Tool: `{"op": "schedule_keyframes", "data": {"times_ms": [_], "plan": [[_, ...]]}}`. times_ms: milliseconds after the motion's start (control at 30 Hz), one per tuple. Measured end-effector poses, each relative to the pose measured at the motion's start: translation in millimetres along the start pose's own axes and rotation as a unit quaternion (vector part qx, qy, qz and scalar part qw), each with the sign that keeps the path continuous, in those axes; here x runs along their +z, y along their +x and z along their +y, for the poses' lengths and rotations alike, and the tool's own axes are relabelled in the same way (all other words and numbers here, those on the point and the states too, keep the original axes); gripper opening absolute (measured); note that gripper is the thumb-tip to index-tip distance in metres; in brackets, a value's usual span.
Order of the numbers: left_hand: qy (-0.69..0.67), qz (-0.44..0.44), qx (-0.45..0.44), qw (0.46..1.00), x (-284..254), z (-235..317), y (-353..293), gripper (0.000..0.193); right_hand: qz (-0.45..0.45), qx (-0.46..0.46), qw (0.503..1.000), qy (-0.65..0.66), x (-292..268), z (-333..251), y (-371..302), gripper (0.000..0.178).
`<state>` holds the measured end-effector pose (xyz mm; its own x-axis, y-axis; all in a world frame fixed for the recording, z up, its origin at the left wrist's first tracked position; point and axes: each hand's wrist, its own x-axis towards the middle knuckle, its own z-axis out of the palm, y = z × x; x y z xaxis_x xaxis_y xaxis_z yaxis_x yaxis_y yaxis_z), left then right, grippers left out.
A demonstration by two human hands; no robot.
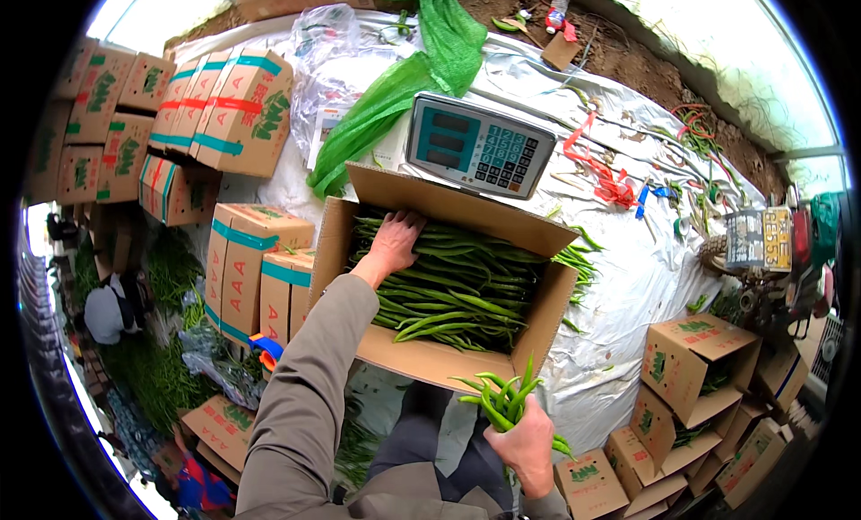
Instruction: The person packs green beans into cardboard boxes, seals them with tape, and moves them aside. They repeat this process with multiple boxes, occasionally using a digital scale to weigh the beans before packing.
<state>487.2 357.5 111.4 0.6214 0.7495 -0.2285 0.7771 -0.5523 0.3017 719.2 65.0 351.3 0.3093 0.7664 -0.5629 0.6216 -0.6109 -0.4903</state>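
resting upon the packed green peppers [466, 282], the left hand [393, 244] lay inside the open carton [421, 365], its fingers bent and slightly parted; whether they gripped any pod could not be told. the right hand [526, 441] was closed around a loose bunch [499, 405] of similar peppers, outside the carton near its front right corner. because the pods of this bunch splayed in several directions, a slackened grip or a knock against the rim might have let some fall outside. hard pressure from the left palm might have snapped slender pods beneath. a forward shove might have driven the raised far flap [439, 201] against the scale [480, 143].
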Motion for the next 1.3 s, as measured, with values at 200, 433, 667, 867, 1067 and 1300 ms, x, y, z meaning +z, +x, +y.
{"op": "schedule_keyframes", "data": {"times_ms": [200,433,667,867,1067,1300], "plan": [[-0.039,-0.019,0.029,0.999,1,-17,13,0.066,0.028,-0.052,0.992,0.109,14,-22,-6,0.043],[-0.001,-0.178,0.037,0.983,-37,-16,35,0.054,0.011,-0.051,0.994,0.091,32,3,-26,0.045],[0.02,-0.165,0.053,0.985,-63,-5,33,0.053,0.024,-0.045,0.997,0.053,32,15,-39,0.042],[0.11,-0.121,0.071,0.984,-113,15,22,0.037,-0.001,-0.061,0.995,0.074,23,16,-40,0.046],[0.128,0.008,0.054,0.99,-207,44,-45,0.029,0.004,-0.099,0.99,0.101,0,18,-41,0.048],[-0.018,0.134,-0.111,0.985,-248,78,-148,0.039,0.015,-0.094,0.988,0.12,-37,31,-41,0.044]]}}
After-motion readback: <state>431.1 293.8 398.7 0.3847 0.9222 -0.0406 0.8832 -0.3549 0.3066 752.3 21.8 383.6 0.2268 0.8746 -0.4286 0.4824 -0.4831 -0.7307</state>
